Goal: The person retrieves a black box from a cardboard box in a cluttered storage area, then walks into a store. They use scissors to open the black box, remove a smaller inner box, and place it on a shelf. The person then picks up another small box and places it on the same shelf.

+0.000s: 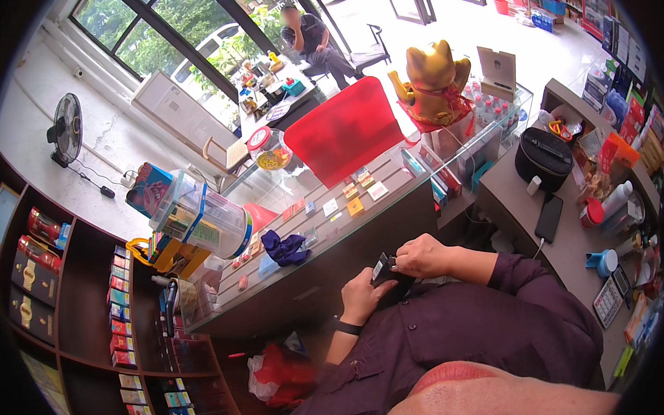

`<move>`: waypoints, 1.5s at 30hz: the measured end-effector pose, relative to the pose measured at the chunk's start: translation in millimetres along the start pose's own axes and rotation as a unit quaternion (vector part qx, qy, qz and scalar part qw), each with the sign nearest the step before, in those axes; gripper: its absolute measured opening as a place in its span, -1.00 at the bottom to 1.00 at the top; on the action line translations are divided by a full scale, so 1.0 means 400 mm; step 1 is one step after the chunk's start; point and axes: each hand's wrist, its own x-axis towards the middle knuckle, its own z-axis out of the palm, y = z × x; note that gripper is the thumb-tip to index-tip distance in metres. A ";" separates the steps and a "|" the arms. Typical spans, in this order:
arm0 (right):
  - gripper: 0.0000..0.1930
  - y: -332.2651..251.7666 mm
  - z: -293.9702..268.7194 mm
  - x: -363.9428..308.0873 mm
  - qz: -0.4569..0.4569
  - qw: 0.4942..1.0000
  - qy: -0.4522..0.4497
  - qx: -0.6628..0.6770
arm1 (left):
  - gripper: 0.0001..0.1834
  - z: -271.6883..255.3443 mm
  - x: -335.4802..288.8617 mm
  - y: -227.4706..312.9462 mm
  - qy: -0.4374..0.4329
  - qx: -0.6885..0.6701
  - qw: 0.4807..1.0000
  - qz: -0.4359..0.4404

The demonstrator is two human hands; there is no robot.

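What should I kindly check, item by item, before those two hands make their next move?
1. Left hand has a grip on the small black item: ok, holding it in front of the shirt.
2. Right hand at the item: ok, its fingers are at the upper edge; whether they pinch it, cannot tell.
3. Contents of the item: cannot tell, the inside is hidden.
4. Phone put down: ok, lying on the brown counter to the right.
5. Glass counter free of cloth: not ok, a dark blue cloth lies on it.
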 end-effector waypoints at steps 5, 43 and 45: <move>-0.69 0.007 -0.004 0.001 0.008 0.998 0.063 -0.017 | -0.54 0.002 0.005 0.010 0.031 -0.040 0.999 -0.015; -0.84 0.009 -0.088 0.064 -0.136 0.944 0.285 -0.097 | -0.75 0.013 0.086 0.019 0.136 -0.290 0.945 -0.067; -0.81 0.006 -0.084 0.060 -0.121 0.943 0.288 -0.110 | -0.66 0.017 0.088 0.016 0.156 -0.302 0.939 -0.061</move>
